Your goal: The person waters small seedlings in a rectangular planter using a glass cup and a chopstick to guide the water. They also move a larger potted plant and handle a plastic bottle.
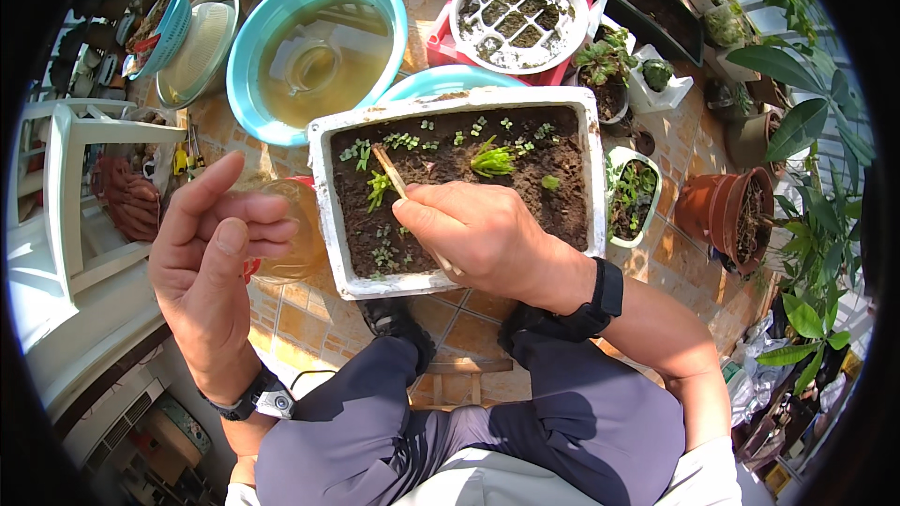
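Observation:
My right hand grips a pair of thin wooden sticks, possibly chopsticks, over a white planter box. Their soil-stained upper ends point to the far left, close to a small green succulent-like plant. Dark, moist soil fills the box, dotted with tiny seedlings. A larger bright green clump grows right of centre. Left of the box, my left hand is raised and holds nothing, its fingers loosely bent. Behind its fingertips stands a clear container of amber liquid with red parts, partly hidden.
A blue basin of murky water stands beyond the box at left. Farther right sits a white round pot with a grid over soil. Potted plants, including a terracotta pot, line the right. A white stool is at left.

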Tool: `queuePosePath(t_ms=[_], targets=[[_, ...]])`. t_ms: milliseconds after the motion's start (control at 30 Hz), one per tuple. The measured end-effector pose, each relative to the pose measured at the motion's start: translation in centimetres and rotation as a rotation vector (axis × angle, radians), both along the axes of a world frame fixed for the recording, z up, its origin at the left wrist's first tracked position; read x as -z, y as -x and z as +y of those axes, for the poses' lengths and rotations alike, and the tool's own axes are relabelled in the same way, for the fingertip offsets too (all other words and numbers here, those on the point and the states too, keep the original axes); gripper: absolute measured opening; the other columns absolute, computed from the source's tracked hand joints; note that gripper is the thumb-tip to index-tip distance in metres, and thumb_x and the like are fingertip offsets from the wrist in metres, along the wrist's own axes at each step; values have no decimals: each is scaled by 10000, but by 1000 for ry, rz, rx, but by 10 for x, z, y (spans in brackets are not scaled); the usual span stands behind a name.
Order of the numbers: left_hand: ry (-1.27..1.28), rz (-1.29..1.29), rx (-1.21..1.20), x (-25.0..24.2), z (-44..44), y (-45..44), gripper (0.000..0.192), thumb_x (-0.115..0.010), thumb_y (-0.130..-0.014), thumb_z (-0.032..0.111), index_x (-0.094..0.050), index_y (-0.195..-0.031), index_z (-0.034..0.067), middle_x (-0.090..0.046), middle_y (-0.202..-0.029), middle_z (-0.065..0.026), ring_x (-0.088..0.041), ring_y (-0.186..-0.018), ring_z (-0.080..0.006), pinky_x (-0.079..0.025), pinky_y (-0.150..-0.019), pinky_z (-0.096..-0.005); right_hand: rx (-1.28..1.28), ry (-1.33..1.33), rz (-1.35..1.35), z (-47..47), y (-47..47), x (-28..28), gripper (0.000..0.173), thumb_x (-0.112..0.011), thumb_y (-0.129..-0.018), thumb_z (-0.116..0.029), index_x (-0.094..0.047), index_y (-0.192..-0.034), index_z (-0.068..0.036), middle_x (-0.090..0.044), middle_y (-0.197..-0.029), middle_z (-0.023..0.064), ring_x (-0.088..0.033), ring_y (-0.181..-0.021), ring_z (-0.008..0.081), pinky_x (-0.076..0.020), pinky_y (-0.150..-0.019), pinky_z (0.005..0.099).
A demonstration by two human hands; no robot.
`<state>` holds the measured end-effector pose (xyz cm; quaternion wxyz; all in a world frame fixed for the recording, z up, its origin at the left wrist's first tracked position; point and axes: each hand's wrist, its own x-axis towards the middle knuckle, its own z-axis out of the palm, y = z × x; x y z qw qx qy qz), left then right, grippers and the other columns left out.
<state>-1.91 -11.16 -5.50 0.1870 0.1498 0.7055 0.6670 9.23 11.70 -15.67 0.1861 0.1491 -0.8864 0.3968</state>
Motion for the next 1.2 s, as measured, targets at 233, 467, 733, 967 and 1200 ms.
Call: queuePosePath(t_ms=[233, 467, 733, 967, 1200], targets=[[-5, -1, -6, -1, -3, 0, 462, -626, -996, 124, -530, -1390, -96, -725, -1052, -180, -731, -887, -201, -601, -805, -292, -16, -4, -95, 1, -7, -5, 280, -720, -762, 34, -679, -1038, 10, -726, -945, 160, -721, -764, 301, -596, -637, 367], [-1, 5, 0, 0, -1, -1, 457, -621, -996, 117, -530, -1391, -95, -726, -1053, -178, -731, -885, -199, -601, -801, -289, -27, 27, -38, 1, -4, 0, 279, -743, -750, 35, -677, -1020, 5, -726, -947, 157, -723, -788, 318, -603, -669, 378], [35, 12, 52, 0, -5, 2, 461, -532, -1035, 113, -467, -1441, -94, -703, -1116, -197, -733, -923, -221, -600, -859, -314, 146, 156, -63, 25, -23, -28, 196, -752, -812, 33, -708, -1001, 4, -735, -886, 141, -731, -744, 280, -582, -643, 337], [35, 9, -19, 0, 1, -1, 471, -631, -995, 147, -534, -1395, -81, -727, -1051, -165, -721, -877, -176, -591, -799, -273, 419, 150, -242, 67, -55, -75, 94, -771, -838, -7, -744, -928, -7, -727, -766, 87, -700, -630, 172, -510, -562, 269], [65, 37, -1, 2, 2, -1, 451, -610, -1011, 161, -544, -1398, -61, -727, -1041, -135, -700, -858, -138, -569, -799, -251, 534, 199, -433, 91, -88, -80, 71, -748, -867, -40, -735, -925, 1, -717, -739, 76, -683, -621, 144, -496, -557, 271]])
